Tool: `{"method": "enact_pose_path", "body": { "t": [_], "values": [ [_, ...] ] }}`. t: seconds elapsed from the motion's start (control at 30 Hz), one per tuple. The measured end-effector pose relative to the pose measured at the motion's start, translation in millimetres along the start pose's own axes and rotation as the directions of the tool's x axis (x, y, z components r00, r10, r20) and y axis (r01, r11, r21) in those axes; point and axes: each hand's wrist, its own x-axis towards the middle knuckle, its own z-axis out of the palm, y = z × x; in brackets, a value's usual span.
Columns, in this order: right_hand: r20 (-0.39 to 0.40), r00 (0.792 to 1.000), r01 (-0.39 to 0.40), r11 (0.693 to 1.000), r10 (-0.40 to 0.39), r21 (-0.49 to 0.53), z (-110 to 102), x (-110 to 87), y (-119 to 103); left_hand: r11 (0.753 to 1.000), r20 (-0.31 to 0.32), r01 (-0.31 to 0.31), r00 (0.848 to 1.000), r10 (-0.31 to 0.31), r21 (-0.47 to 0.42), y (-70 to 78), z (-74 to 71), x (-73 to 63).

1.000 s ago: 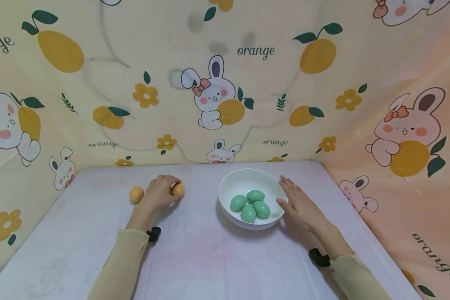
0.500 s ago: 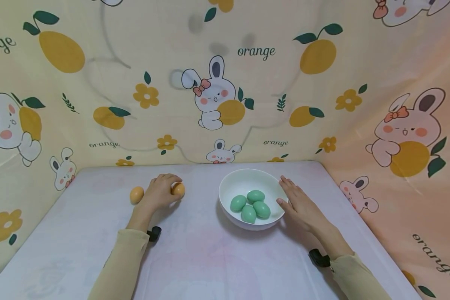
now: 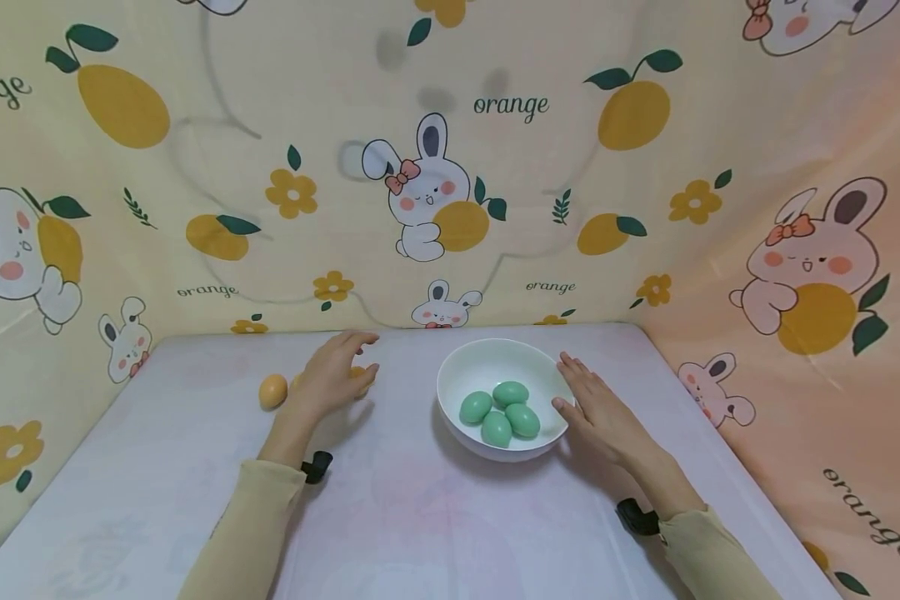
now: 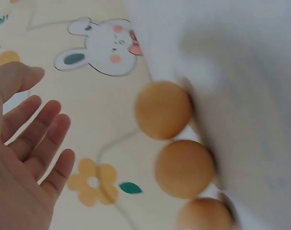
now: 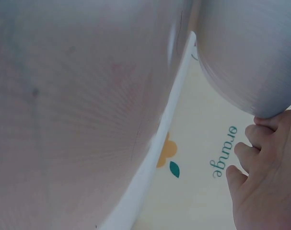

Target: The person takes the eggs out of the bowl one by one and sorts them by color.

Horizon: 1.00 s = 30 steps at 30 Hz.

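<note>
My left hand (image 3: 330,379), fingers spread and curved, hovers over a short row of orange-brown eggs on the table. One egg (image 3: 273,392) shows fully at the row's left; the others are partly hidden by the hand. In the left wrist view three eggs stand in line, a top egg (image 4: 163,110), a middle egg (image 4: 185,168) and a lower egg (image 4: 205,215), all apart from the hand. My right hand (image 3: 607,417), fingers straight, rests against the right side of a white bowl (image 3: 457,375). Several green eggs (image 3: 512,393) lie in the bowl.
A white cloth covers the table (image 3: 420,517). Behind and beside it hangs a cream curtain (image 3: 330,108) printed with rabbits and oranges. Dark wrist cameras sit at both cuffs, one wrist camera (image 3: 317,467) on the left and another wrist camera (image 3: 637,517) on the right.
My left hand has let go of the rightmost orange egg, spread its fingers and risen slightly. That egg stays on the table. The right hand and bowl hold their place.
</note>
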Motion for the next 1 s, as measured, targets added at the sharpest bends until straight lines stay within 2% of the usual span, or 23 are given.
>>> {"method": "enact_pose_path", "body": {
  "t": [0.23, 0.43, 0.77, 0.9, 1.0],
  "values": [
    [0.006, 1.0, -0.005, 1.0, 0.005, -0.006, 1.0, 0.2, 1.3, 0.992, -0.097, -0.128, 0.987, 0.128, 0.006, 22.8, 2.6, 3.7],
    [0.004, 1.0, -0.004, 1.0, 0.004, -0.009, 0.7, 0.1, 1.5, 0.978, -0.116, -0.208, 0.972, 0.205, -0.008, 45.8, 6.6, 9.3],
    [-0.002, 1.0, 0.0, 1.0, 0.0, -0.007, 0.5, -0.9, 1.1, 0.95, -0.077, -0.312, 0.947, 0.311, -0.001, 81.0, 23.5, 23.3],
    [-0.001, 1.0, 0.003, 1.0, -0.003, -0.003, 0.3, -0.8, 1.1, 0.938, -0.038, -0.346, 0.938, 0.346, -0.01, 92.8, 30.5, 28.7],
    [-0.006, 1.0, 0.008, 1.0, -0.008, -0.003, 1.7, -0.2, 2.1, 0.932, 0.024, -0.361, 0.932, 0.362, -0.026, 99.7, 35.7, 33.0]
  ]
}}
